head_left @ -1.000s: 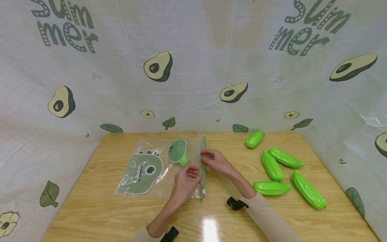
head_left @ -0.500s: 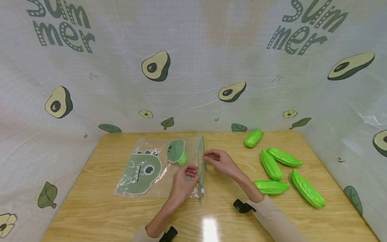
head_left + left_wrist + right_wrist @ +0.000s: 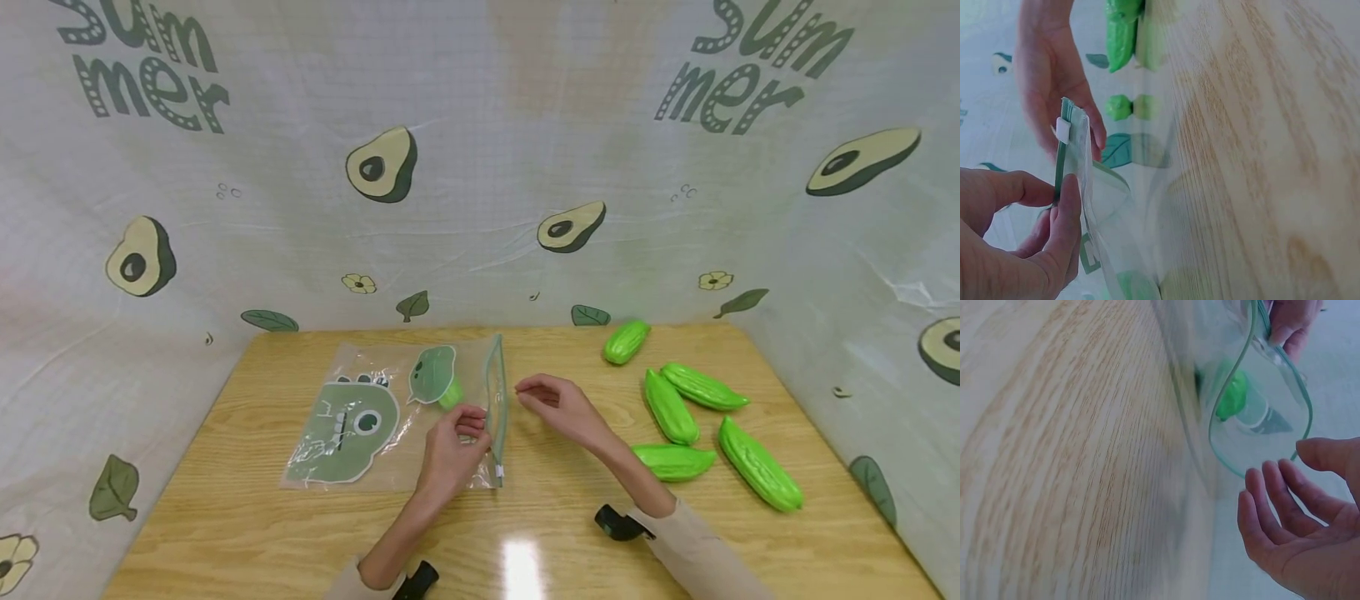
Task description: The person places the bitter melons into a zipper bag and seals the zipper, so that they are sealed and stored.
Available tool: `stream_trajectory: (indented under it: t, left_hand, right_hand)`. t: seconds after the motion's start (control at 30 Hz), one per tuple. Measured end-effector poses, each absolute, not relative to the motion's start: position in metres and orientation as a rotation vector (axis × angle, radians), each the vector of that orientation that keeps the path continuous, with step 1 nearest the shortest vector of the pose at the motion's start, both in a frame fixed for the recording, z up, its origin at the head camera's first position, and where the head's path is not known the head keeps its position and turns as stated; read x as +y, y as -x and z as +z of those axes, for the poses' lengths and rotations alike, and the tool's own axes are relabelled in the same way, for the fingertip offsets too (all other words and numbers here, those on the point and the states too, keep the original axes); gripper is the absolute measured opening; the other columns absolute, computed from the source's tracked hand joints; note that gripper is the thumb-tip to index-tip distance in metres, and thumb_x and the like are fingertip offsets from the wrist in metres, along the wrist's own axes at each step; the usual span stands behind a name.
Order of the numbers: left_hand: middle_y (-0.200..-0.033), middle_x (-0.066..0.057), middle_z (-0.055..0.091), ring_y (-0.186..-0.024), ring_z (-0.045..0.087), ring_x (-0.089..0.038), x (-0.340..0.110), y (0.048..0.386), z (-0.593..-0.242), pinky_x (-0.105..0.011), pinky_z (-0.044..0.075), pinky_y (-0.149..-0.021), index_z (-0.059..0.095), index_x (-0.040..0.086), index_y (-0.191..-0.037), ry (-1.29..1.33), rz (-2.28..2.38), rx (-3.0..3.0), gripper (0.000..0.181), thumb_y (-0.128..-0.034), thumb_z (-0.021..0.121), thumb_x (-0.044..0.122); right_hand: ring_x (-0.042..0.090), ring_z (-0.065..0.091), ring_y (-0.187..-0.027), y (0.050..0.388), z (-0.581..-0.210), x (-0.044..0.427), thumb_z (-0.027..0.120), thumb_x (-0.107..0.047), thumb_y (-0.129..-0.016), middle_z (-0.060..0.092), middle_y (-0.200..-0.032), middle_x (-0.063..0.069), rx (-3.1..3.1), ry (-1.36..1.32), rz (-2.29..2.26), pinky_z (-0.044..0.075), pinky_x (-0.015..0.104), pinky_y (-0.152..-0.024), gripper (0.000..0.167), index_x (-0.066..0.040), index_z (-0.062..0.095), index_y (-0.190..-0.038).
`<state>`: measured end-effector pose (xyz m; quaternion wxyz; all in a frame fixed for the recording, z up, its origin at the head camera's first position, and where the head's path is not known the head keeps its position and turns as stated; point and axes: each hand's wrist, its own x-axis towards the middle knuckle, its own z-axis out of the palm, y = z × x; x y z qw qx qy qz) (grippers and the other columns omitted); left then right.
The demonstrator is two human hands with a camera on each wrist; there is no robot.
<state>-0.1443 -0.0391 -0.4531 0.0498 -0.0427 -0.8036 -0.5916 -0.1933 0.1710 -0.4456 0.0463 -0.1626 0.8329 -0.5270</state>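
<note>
Since the earlier frame, the right hand (image 3: 566, 408) has drawn back from the zip bag's (image 3: 408, 433) mouth and now hovers just right of it, thumb apart from loosely bent fingers. The left hand (image 3: 453, 450) pinches the mouth's near part, by the white slider (image 3: 500, 472). The bag lies on the table (image 3: 255, 533), one green vegetable (image 3: 452, 396) inside, five others (image 3: 671, 407) right of it. Behind it, the cloth (image 3: 480, 275) reads "summer" twice.
</note>
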Motion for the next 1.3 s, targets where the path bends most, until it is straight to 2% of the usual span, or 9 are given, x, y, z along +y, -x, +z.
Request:
stream_trajectory:
  t: [0.27, 0.57, 0.8, 1.03, 1.3]
  left_hand:
    - [-0.091, -0.013, 0.071, -0.081, 0.067, -0.019, -0.039, 0.144, -0.453, -0.022, 0.056, -0.07, 0.069, -0.003, -0.102, 0.124, -1.81, -2.45, 0.025, -0.0777, 0.067, -0.008]
    - [-0.092, -0.012, 0.07, -0.081, 0.067, -0.019, -0.04, 0.143, -0.455, -0.022, 0.056, -0.07, 0.069, -0.003, -0.102, 0.137, -1.813, -2.443, 0.025, -0.0777, 0.067, -0.009]
    - [-0.091, -0.01, 0.07, -0.081, 0.067, -0.019, -0.039, 0.143, -0.453, -0.021, 0.056, -0.069, 0.069, -0.003, -0.102, 0.132, -1.818, -2.435, 0.024, -0.0779, 0.067, -0.009]
    - [-0.09, -0.01, 0.07, -0.081, 0.067, -0.019, -0.039, 0.143, -0.453, -0.022, 0.056, -0.07, 0.069, -0.003, -0.102, 0.129, -1.812, -2.438, 0.025, -0.0779, 0.067, -0.009]
    - [-0.091, -0.01, 0.07, -0.082, 0.066, -0.019, -0.039, 0.143, -0.454, -0.021, 0.055, -0.069, 0.069, -0.003, -0.103, 0.135, -1.819, -2.434, 0.025, -0.0781, 0.067, -0.009]
  right_hand:
    - [0.031, 0.068, -0.11, 0.185, -0.446, 0.18, 0.063, -0.014, -0.102, 0.069, -0.119, 0.025, 2.598, 0.513, -1.598, 0.055, 0.041, -0.098, 0.027, 0.005, 0.067, -0.121]
    - [0.027, 0.067, -0.11, 0.174, -0.445, 0.194, 0.065, -0.02, -0.102, 0.071, -0.118, 0.018, 2.664, 0.455, -1.579, 0.054, 0.043, -0.098, 0.026, -0.001, 0.069, -0.12]
    - [0.026, 0.068, -0.109, 0.165, -0.445, 0.206, 0.066, -0.02, -0.101, 0.071, -0.118, 0.016, 2.739, 0.45, -1.539, 0.056, 0.041, -0.095, 0.026, -0.003, 0.069, -0.121]
    - [0.026, 0.069, -0.106, 0.158, -0.444, 0.217, 0.067, -0.018, -0.101, 0.072, -0.116, 0.014, 2.819, 0.468, -1.505, 0.056, 0.05, -0.094, 0.026, -0.003, 0.069, -0.121]
    - [0.027, 0.069, -0.106, 0.15, -0.442, 0.23, 0.066, -0.018, -0.101, 0.072, -0.116, 0.015, 2.909, 0.513, -1.445, 0.055, 0.053, -0.094, 0.026, -0.002, 0.069, -0.122]
